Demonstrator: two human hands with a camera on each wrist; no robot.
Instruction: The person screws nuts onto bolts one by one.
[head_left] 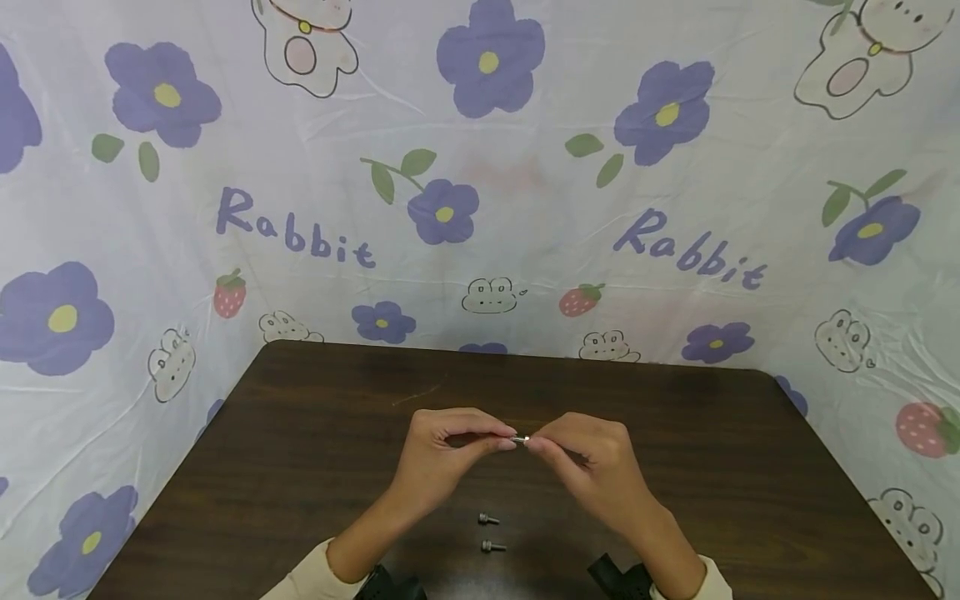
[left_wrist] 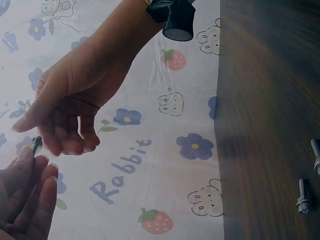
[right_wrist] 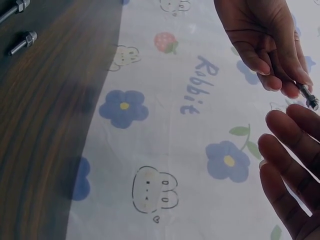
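Note:
Above the middle of the table, my left hand (head_left: 442, 454) pinches a small metal bolt (head_left: 519, 439) between thumb and fingertips. In the right wrist view, the bolt (right_wrist: 309, 95) points out of the left hand (right_wrist: 267, 37), a thicker nut-like piece at its outer end. Close to that end is my right hand (head_left: 592, 458). The left wrist view shows the right hand (left_wrist: 80, 95) with thumb and index finger apart and the bolt's end between them. Nearer the front, two more metal bolts, a farther one (head_left: 488, 519) and a nearer one (head_left: 493, 547), lie on the table.
The dark wooden table (head_left: 300, 467) has rounded far corners. A white cloth (head_left: 525, 233) printed with flowers, rabbits and strawberries hangs behind it and at both sides. Black wrist devices (head_left: 621, 577) show at the bottom edge.

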